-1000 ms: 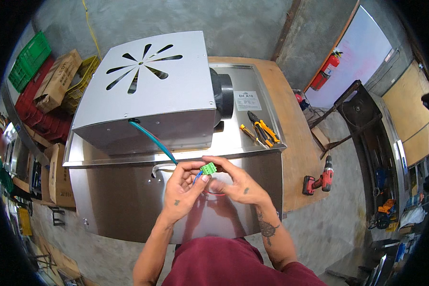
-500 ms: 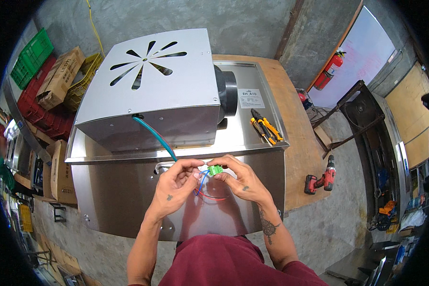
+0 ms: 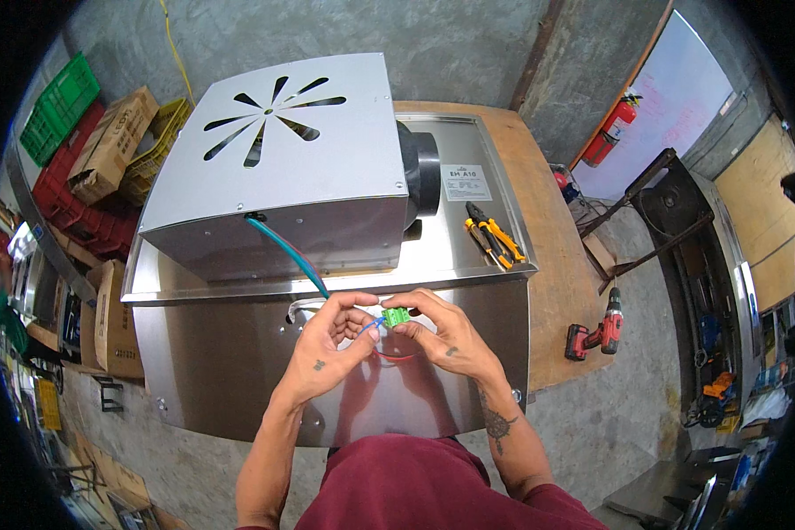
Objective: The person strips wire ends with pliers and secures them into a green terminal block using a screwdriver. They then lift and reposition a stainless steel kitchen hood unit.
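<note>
Between my fingers, above the front steel panel (image 3: 238,371), is a small green terminal block (image 3: 396,317). My right hand (image 3: 446,331) pinches it between thumb and fingertips. Close on its left side, my left hand (image 3: 331,340) grips a thin blue wire (image 3: 373,326) whose end reaches the block; whether it sits inside I cannot tell. A red wire (image 3: 396,357) curves loose below the fingers. The teal cable (image 3: 290,252) runs from a hole in the grey fan housing (image 3: 274,190) down behind my left hand. A white cable (image 3: 305,305) lies beside that hand.
Yellow-handled pliers (image 3: 493,237) lie on the steel hood (image 3: 446,238), right of a black round duct outlet (image 3: 426,174). A red cordless drill (image 3: 596,331) is by the wooden table's (image 3: 552,291) right edge. Crates (image 3: 59,108) and cardboard boxes (image 3: 115,146) are stacked at left.
My left hand has shifted slightly right, and its fingers are nearer the terminal block. The blue wire's loop no longer hangs below; the red wire has moved a little.
</note>
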